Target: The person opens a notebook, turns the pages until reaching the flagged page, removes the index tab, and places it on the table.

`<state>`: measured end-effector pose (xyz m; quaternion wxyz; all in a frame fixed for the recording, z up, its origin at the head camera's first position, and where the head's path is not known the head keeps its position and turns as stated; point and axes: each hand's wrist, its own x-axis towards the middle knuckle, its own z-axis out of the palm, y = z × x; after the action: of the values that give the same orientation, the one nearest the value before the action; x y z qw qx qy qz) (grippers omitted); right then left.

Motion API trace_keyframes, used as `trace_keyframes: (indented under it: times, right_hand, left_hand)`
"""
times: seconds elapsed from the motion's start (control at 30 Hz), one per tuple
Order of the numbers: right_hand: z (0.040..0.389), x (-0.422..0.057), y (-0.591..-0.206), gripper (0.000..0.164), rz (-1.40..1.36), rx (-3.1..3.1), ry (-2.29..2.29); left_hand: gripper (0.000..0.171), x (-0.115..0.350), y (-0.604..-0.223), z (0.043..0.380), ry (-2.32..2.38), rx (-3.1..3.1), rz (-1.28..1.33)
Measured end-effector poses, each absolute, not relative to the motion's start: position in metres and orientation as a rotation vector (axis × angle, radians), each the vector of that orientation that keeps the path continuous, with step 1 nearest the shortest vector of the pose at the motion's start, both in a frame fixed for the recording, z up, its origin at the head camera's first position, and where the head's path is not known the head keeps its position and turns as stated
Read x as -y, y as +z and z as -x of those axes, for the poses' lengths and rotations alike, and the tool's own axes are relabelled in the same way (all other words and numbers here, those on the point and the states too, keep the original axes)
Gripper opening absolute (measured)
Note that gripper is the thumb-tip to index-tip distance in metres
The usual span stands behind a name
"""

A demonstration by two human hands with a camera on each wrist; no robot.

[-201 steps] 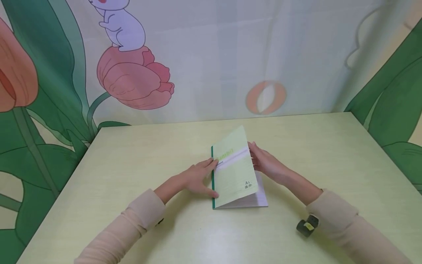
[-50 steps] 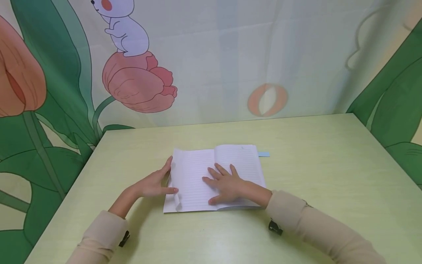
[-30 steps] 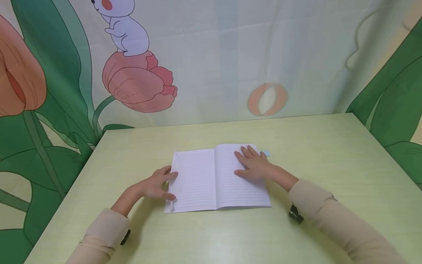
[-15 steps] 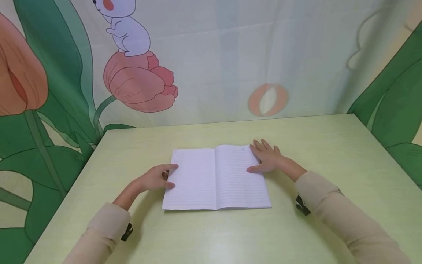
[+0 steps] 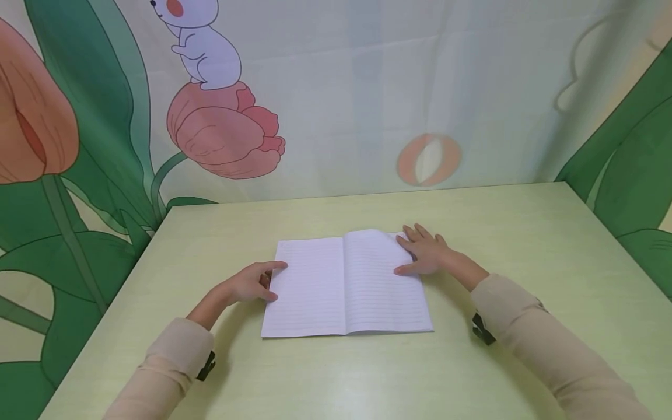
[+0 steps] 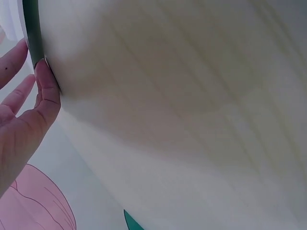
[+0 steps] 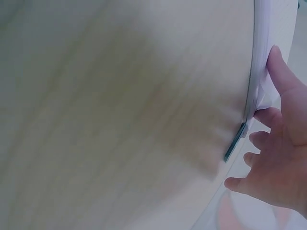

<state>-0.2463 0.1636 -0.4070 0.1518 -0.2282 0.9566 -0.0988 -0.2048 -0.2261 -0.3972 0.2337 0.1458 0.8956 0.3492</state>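
Note:
A lined notebook [image 5: 310, 291] lies open on the table, its white pages facing up. At its left edge my left hand [image 5: 249, 284] pinches the pages and cover, thumb and index finger on top. In the left wrist view, a finger of the left hand [image 6: 29, 110] goes under the green cover edge [image 6: 32, 33]. My right hand [image 5: 427, 254] is at the upper right edge, thumb on the page and index finger lifting the curled corner. The right wrist view shows the right hand [image 7: 283, 143] beside a blue-green tab [image 7: 235, 142], its other fingers spread past the edge.
The pale wooden table [image 5: 336, 379] extends around the notebook on all sides. Behind its far edge hangs a curtain [image 5: 341, 116] printed with tulips, leaves and a white animal. A dark strap [image 5: 482, 329] shows beneath the right sleeve, and another strap [image 5: 206, 366] beneath the left.
The notebook, earlier with its green cover lifted, is now open flat. My right hand has slid from the middle to the right edge, and the upper right page corner has curled up.

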Motion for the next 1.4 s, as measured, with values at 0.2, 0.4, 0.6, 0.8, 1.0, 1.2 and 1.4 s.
trace_keyframes:
  times: [0.2,0.4,0.6,0.8,1.0,1.2,1.4]
  right_hand:
    - [0.239,-0.161,-0.408,0.082,0.703,-2.779,-0.255]
    - [0.229,-0.157,-0.408,0.081,0.701,-2.776,-0.28]
    - [0.223,-0.149,-0.408,0.077,0.722,-2.78,-0.325]
    - [0.215,-0.135,-0.407,0.074,0.751,-2.751,-0.378]
    - [0.206,-0.121,-0.405,0.07,0.811,-2.744,-0.394]
    - [0.196,-0.107,-0.402,0.07,0.925,-2.72,-0.383]
    - [0.187,-0.095,-0.398,0.073,1.0,-2.703,-0.364]
  left_hand:
    - [0.068,0.222,-0.397,0.205,0.904,-2.494,-0.365]
    - [0.069,0.222,-0.398,0.205,0.907,-2.491,-0.353]
    - [0.069,0.225,-0.399,0.207,0.933,-2.473,-0.356]
    - [0.069,0.225,-0.398,0.208,0.944,-2.457,-0.366]
    - [0.061,0.227,-0.399,0.209,1.003,-2.403,-0.382]
    - [0.06,0.228,-0.397,0.209,1.075,-2.324,-0.328]
    - [0.067,0.229,-0.397,0.209,1.172,-2.238,-0.289]
